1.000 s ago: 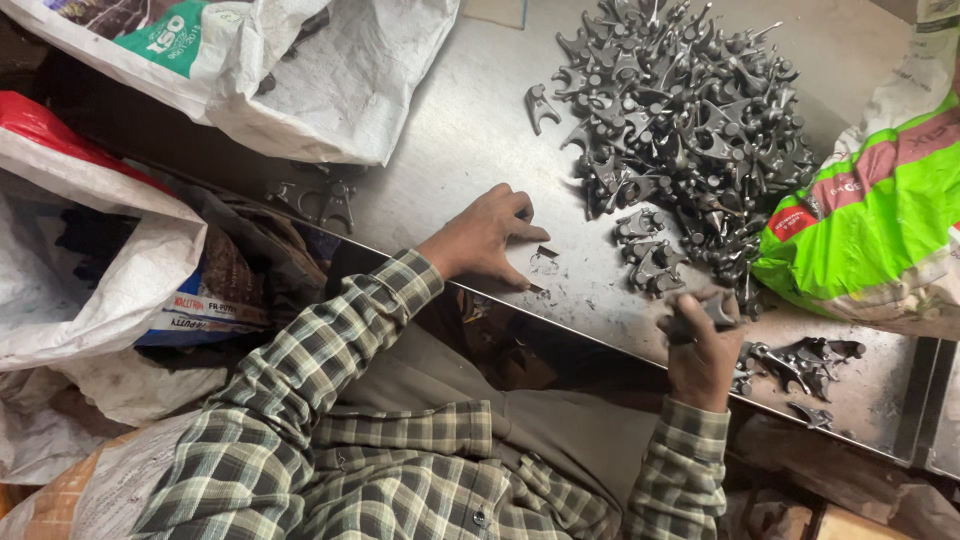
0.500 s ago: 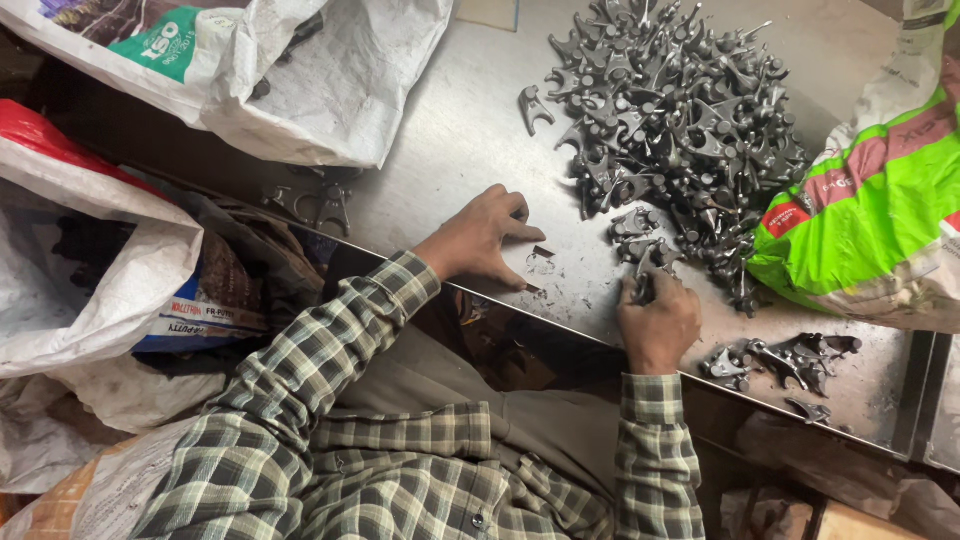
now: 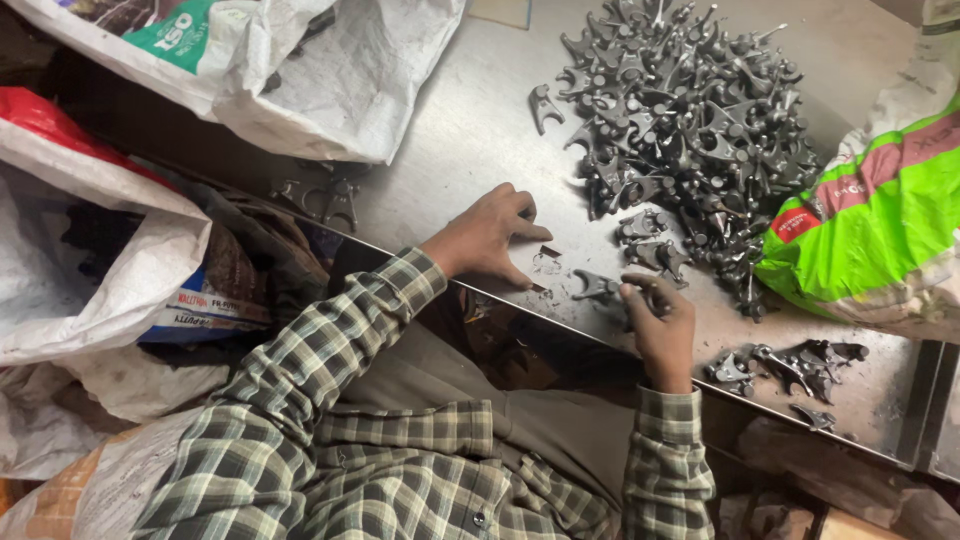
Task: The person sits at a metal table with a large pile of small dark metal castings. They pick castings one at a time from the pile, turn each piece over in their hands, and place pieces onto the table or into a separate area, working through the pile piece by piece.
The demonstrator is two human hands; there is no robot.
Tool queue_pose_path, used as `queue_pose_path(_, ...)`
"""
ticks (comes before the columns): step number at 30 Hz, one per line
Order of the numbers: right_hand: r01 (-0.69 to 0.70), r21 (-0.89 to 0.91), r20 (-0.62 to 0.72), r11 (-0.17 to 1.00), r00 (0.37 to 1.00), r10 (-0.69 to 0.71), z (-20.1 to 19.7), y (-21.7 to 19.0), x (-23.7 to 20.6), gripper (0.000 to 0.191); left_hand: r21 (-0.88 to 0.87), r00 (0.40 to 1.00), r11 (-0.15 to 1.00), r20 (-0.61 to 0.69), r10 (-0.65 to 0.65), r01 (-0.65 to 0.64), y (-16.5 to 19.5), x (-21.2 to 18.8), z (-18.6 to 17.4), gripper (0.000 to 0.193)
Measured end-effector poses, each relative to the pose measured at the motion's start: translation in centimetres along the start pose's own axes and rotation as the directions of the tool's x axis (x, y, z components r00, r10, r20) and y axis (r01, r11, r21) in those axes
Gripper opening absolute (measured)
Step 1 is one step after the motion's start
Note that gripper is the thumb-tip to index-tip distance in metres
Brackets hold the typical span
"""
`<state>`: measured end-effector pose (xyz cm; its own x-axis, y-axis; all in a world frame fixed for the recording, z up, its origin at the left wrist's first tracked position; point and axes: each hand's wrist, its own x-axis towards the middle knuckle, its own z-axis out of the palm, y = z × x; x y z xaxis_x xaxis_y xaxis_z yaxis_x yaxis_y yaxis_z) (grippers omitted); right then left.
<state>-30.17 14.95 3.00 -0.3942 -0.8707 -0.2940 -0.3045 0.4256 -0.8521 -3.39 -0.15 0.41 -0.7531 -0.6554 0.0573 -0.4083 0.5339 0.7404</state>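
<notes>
A big heap of dark grey forked metal parts [image 3: 690,120] lies on a steel table [image 3: 470,130]. My left hand [image 3: 490,240] rests on the tabletop near the front edge, fingers curled, holding nothing, with small metal crumbs just to its right. To the right, my right hand [image 3: 655,325] is at the table's edge, its fingers closed on one forked part [image 3: 598,288] pulled out of the heap. A few loose parts [image 3: 650,245] lie just beyond it. A smaller group of parts [image 3: 790,365] sits further right.
A green and white woven sack [image 3: 870,220] lies at the right, against the heap. A white sack [image 3: 300,70] covers the table's far left. More sacks [image 3: 90,270] are piled at the left, below the table. One single part [image 3: 543,103] lies left of the heap.
My right hand has moved left from the small group of parts to the heap's near side and closed on a part. My left hand has stayed put.
</notes>
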Motion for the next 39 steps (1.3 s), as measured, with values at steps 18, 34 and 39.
queue_pose_path(18,0.458,-0.391,0.033,0.798,0.874,-0.485,5.8,-2.1,-0.9,0.027,0.003,0.997,0.998,-0.049,0.06,-0.06,0.1,-0.1,-0.1,0.064)
queue_pose_path(34,0.282,0.959,-0.269,-0.032,0.94,0.207,-5.9,0.8,-1.2,0.05,0.004,0.998,0.998,-0.04,0.055,-0.055,0.1,-0.2,-0.2,0.065)
queue_pose_path(39,0.654,0.659,-0.741,0.371,0.65,0.169,-3.0,-4.4,1.6,0.053,0.009,0.997,0.998,-0.047,0.06,-0.06,0.1,-0.2,-0.4,0.064)
